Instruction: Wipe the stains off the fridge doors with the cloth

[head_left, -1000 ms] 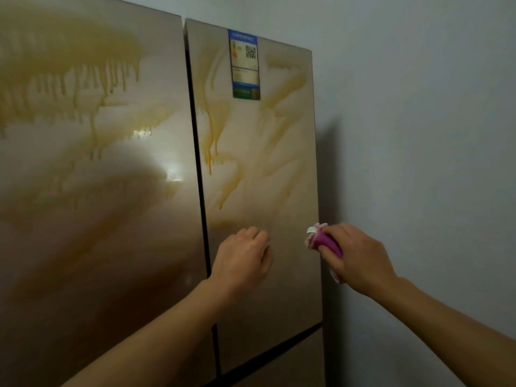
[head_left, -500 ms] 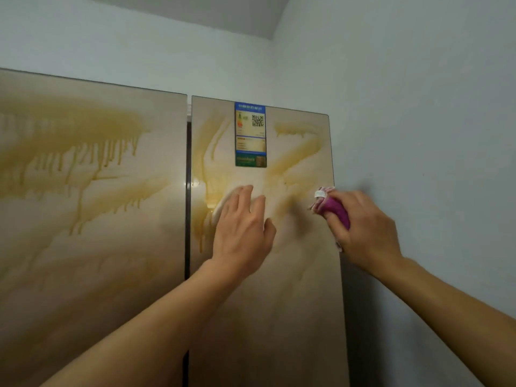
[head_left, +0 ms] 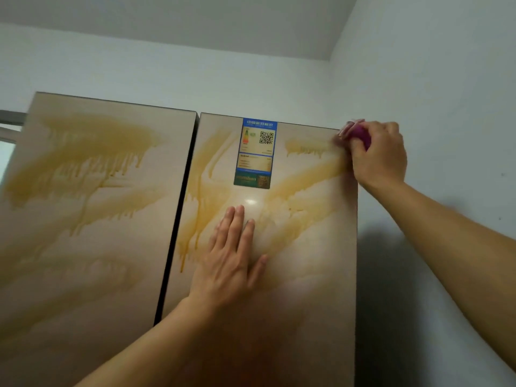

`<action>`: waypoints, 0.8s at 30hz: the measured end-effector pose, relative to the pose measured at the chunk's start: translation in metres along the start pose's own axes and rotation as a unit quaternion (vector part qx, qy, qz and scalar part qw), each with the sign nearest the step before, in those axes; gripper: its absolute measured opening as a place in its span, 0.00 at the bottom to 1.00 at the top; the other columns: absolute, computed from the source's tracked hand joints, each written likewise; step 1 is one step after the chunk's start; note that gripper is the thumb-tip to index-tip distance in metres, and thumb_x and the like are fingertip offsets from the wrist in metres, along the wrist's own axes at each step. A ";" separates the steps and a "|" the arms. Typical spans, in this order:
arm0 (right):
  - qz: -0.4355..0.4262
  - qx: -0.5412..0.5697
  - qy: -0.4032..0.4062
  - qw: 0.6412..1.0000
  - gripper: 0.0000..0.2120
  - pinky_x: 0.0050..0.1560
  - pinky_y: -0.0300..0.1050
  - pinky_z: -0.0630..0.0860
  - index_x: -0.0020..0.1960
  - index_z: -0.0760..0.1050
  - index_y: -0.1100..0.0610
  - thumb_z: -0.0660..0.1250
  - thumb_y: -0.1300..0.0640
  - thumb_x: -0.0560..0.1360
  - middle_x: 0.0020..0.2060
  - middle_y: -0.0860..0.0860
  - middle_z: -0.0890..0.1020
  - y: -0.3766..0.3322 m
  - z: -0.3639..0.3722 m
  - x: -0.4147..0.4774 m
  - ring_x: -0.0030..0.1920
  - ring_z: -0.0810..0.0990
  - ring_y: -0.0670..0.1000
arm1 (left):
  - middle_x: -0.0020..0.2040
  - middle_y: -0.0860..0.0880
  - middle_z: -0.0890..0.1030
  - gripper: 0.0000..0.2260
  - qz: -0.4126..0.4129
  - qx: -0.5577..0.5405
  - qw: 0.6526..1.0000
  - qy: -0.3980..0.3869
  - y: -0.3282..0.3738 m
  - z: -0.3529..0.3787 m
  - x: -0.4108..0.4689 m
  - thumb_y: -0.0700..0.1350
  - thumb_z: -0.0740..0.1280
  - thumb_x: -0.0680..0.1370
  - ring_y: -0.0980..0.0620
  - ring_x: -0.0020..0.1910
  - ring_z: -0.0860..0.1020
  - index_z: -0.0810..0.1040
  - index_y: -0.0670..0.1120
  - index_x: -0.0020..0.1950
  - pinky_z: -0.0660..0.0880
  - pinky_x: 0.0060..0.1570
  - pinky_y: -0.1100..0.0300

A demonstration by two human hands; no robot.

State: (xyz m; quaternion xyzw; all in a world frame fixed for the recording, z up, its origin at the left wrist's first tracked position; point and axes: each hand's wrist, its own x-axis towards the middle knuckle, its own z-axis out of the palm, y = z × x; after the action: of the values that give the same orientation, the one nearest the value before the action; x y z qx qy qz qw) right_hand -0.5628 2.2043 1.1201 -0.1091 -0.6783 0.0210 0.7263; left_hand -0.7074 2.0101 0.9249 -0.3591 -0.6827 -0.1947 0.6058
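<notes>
Two glossy beige fridge doors fill the view, the left door [head_left: 92,219] and the right door [head_left: 312,261]. Yellow-brown stains [head_left: 92,152] run in drips over both. My left hand [head_left: 231,261] lies flat on the right door below the label, fingers straight. My right hand [head_left: 378,155] grips a bunched pink and purple cloth [head_left: 356,132] at the right door's top right corner, against a stain streak [head_left: 310,148].
A blue energy label [head_left: 257,155] with a QR code is stuck near the top of the right door. A pale wall [head_left: 446,107] stands close on the fridge's right side. The ceiling corner shows above. A dark gap [head_left: 178,219] separates the doors.
The view has tilted upward. My right hand has risen with the cloth from mid-door height to the top right corner. My left hand has uncurled and now lies flat on the door.
</notes>
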 end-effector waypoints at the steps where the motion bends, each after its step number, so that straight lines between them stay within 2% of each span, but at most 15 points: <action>1: -0.002 0.004 -0.004 1.000 0.11 0.49 0.44 0.65 0.57 0.75 0.52 0.60 0.53 0.77 0.57 0.55 0.72 0.001 0.007 0.001 0.57 0.72 0.58 | 0.76 0.37 0.62 0.30 0.003 0.003 1.000 0.003 -0.001 0.002 0.000 0.59 0.53 0.80 0.42 0.77 0.55 0.65 0.39 0.74 0.53 0.73 0.49; 5: -0.062 0.028 -0.014 0.998 0.10 0.49 0.44 0.67 0.56 0.77 0.51 0.60 0.56 0.77 0.53 0.54 0.73 -0.003 0.018 -0.028 0.54 0.71 0.56 | 0.76 0.38 0.61 0.30 0.000 0.007 1.000 0.018 -0.002 0.005 0.000 0.59 0.54 0.80 0.41 0.77 0.56 0.66 0.39 0.74 0.56 0.72 0.48; 8: -0.160 0.044 -0.120 0.979 0.08 0.47 0.41 0.66 0.51 0.80 0.49 0.65 0.56 0.75 0.47 0.48 0.74 -0.003 0.003 -0.054 0.48 0.71 0.50 | 0.76 0.37 0.61 0.30 0.001 0.005 0.999 0.033 0.000 0.007 0.000 0.58 0.55 0.80 0.40 0.77 0.56 0.67 0.38 0.73 0.56 0.72 0.47; 10: -0.188 0.088 -0.195 0.959 0.08 0.47 0.39 0.69 0.50 0.82 0.48 0.67 0.56 0.74 0.44 0.47 0.77 -0.006 -0.012 -0.052 0.45 0.73 0.47 | 0.76 0.37 0.61 0.30 0.002 0.002 0.999 0.040 0.000 0.009 -0.001 0.58 0.56 0.79 0.40 0.77 0.57 0.67 0.38 0.73 0.56 0.73 0.47; 12: -0.143 0.117 -0.129 0.974 0.08 0.48 0.42 0.73 0.47 0.81 0.46 0.66 0.55 0.73 0.40 0.48 0.80 -0.006 -0.015 -0.026 0.42 0.77 0.49 | 0.76 0.37 0.61 0.30 0.007 -0.002 0.999 0.045 -0.001 0.010 -0.001 0.58 0.56 0.79 0.40 0.77 0.56 0.67 0.38 0.73 0.56 0.73 0.47; 14: -0.055 0.102 -0.051 0.992 0.09 0.50 0.47 0.76 0.48 0.80 0.46 0.62 0.50 0.72 0.39 0.51 0.81 -0.010 -0.006 0.005 0.43 0.80 0.53 | 0.76 0.37 0.61 0.30 0.011 -0.002 0.999 0.051 -0.003 0.012 -0.002 0.58 0.55 0.80 0.41 0.77 0.56 0.67 0.38 0.73 0.56 0.73 0.47; 17: -0.004 0.022 -0.019 1.000 0.10 0.53 0.44 0.70 0.52 0.79 0.47 0.61 0.52 0.75 0.51 0.53 0.75 -0.025 0.023 -0.001 0.53 0.76 0.55 | 0.76 0.37 0.61 0.30 0.019 -0.007 0.999 0.050 -0.006 0.014 -0.002 0.58 0.55 0.80 0.41 0.77 0.56 0.67 0.39 0.74 0.54 0.74 0.49; 19: -0.070 0.028 -0.081 0.994 0.09 0.49 0.41 0.66 0.52 0.80 0.47 0.63 0.55 0.76 0.48 0.49 0.72 -0.045 0.029 -0.037 0.50 0.72 0.50 | 0.76 0.37 0.61 0.29 0.020 -0.010 0.998 0.054 -0.009 0.013 -0.001 0.57 0.55 0.80 0.41 0.77 0.57 0.67 0.39 0.73 0.54 0.74 0.49; 21: -0.134 0.078 -0.224 0.962 0.08 0.48 0.43 0.68 0.50 0.82 0.48 0.67 0.56 0.74 0.44 0.48 0.76 -0.052 0.015 -0.062 0.46 0.73 0.47 | 0.76 0.37 0.62 0.29 0.027 -0.012 0.998 0.061 -0.008 0.014 -0.002 0.57 0.56 0.79 0.40 0.76 0.58 0.68 0.38 0.73 0.55 0.73 0.49; 22: -0.125 0.118 -0.282 0.944 0.07 0.48 0.46 0.72 0.49 0.83 0.49 0.69 0.58 0.73 0.43 0.50 0.80 -0.053 -0.001 -0.063 0.45 0.76 0.47 | 0.76 0.36 0.62 0.29 0.032 -0.018 0.997 0.062 -0.008 0.014 -0.003 0.57 0.56 0.79 0.40 0.76 0.58 0.68 0.38 0.72 0.56 0.73 0.48; 23: -0.089 0.173 -0.299 0.934 0.07 0.49 0.50 0.75 0.48 0.83 0.50 0.70 0.59 0.73 0.43 0.52 0.83 -0.054 -0.014 -0.056 0.44 0.79 0.47 | 0.76 0.37 0.62 0.29 0.037 -0.026 0.997 0.062 -0.008 0.014 -0.003 0.56 0.56 0.79 0.40 0.76 0.58 0.68 0.38 0.72 0.56 0.72 0.48; 24: -0.051 0.214 -0.265 0.939 0.07 0.50 0.51 0.78 0.46 0.83 0.49 0.70 0.61 0.73 0.42 0.55 0.84 -0.053 -0.024 -0.044 0.43 0.81 0.47 | 0.76 0.37 0.62 0.28 0.039 -0.032 0.997 0.063 -0.009 0.015 -0.003 0.56 0.56 0.79 0.40 0.76 0.57 0.68 0.38 0.72 0.57 0.72 0.47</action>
State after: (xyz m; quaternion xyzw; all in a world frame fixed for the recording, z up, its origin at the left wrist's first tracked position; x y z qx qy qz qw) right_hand -0.5488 2.1413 1.0858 0.0930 -0.8303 0.1562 0.5268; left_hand -0.7240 2.0135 0.9207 -0.3916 -0.6220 -0.2149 0.6431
